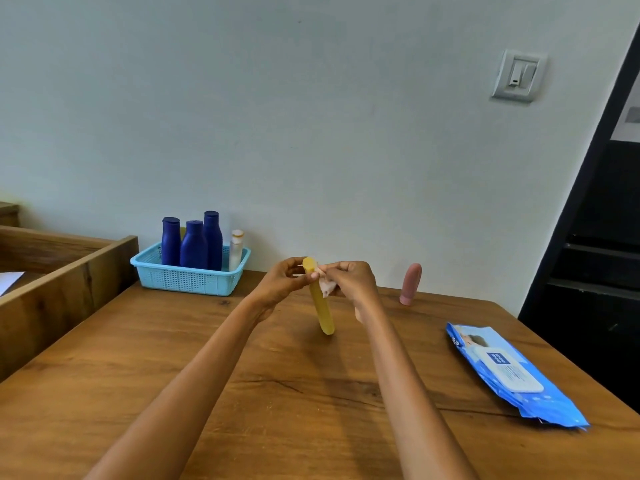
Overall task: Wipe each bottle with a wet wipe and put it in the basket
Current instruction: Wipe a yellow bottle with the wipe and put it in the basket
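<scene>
At far left a wooden partition borders the table. Against the wall on the table's back left stands a light blue basket. It holds three dark blue bottles upright, a white bottle at its right end, and a sliver of something yellow behind the blue ones, too hidden to identify.

At centre, above the table, the left hand has its grip closed around the upper end of a slim yellow bottle, fingers curled round it near the top. The bottle is tilted, its lower end nearer the camera; whether that end touches the table cannot be told. The right hand pinches a crumpled wet wipe against the bottle's upper right side.

Right of the hands a pink bottle stands upright near the table's back edge. Further right a blue wipes pack lies flat near the right edge. A wall switch is mounted above.
</scene>
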